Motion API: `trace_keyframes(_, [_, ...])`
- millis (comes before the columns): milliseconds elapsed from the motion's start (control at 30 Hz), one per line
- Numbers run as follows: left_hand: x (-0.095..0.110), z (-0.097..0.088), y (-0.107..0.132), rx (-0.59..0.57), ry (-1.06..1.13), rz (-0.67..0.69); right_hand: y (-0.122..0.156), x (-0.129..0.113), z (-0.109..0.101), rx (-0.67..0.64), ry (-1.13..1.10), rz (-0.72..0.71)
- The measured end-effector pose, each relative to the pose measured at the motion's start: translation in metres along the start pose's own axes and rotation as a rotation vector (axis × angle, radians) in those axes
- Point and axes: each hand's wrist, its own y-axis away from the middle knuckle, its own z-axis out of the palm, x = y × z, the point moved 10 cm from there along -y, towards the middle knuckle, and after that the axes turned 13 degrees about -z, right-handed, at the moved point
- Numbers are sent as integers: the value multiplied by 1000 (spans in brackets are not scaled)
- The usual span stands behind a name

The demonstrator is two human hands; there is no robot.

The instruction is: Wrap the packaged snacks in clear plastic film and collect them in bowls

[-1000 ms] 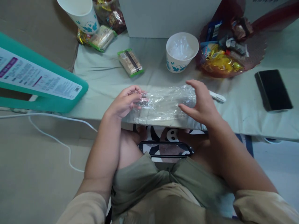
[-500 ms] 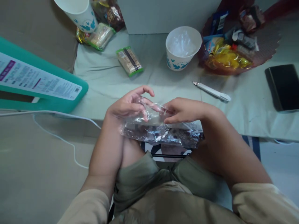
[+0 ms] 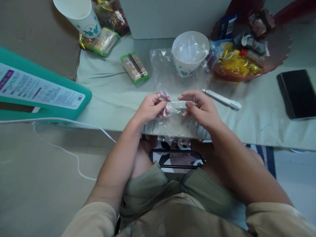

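A clear plastic bag [image 3: 176,121] lies between my hands at the front edge of the cloth-covered table, and its thin film spreads away toward a paper cup [image 3: 189,54]. My left hand [image 3: 155,107] pinches the film, with some of it draped over the fingertips. Facing it, my right hand [image 3: 201,107] curls round the film, its index finger raised off the thumb. A thin white strip or edge [image 3: 178,101] stretches between the fingertips; what it is I cannot make out. Right of the hands lies a white-handled cutter [image 3: 222,98].
Wrapped snack bars [image 3: 135,67] lie at left, near another paper cup [image 3: 85,24]. A reddish clear bowl [image 3: 276,54] holds wrapped sweets at back right. A black phone-like object [image 3: 297,94] sits far right, a teal container [image 3: 74,89] left. A white cable [image 3: 81,122] hangs by the table.
Both hands have moved away from my body, over the table edge, with the plastic bag. The film, bunched above my lap before, now spreads flatter across the table toward the cup.
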Motion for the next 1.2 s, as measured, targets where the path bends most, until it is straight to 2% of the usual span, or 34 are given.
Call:
trace_keyframes(267, [7,-33,2,126,166,80,6,-9,-35,246,212,-85])
trace_keyframes(333, [8,-32,2,81,183,93,6,-12,-38,260,296,-120])
trace_keyframes(433, [4,-27,-2,29,206,42,5,-15,-38,246,402,-143])
trace_keyframes(533, [-1,-36,-4,145,181,15,6,-21,-37,244,401,-177])
trace_keyframes(633, [3,-45,-2,245,104,102,7,-24,-35,232,314,-223])
trace_keyframes(733, [15,-44,4,244,-12,249,6,-18,-33,202,290,-210])
trace_keyframes(833, [23,-46,10,259,-70,323,6,-13,-43,263,311,-225])
trace_keyframes(933, [24,-43,11,220,-70,313,8,-8,-60,378,288,-238])
trace_keyframes(1000, [23,-38,11,168,-58,308,8,-4,-65,406,267,-238])
trace_keyframes(1100, [24,-35,11,106,-1,337,4,4,-56,317,199,-225])
trace_keyframes(1200, [25,-34,10,29,112,380,1,14,-33,167,36,-165])
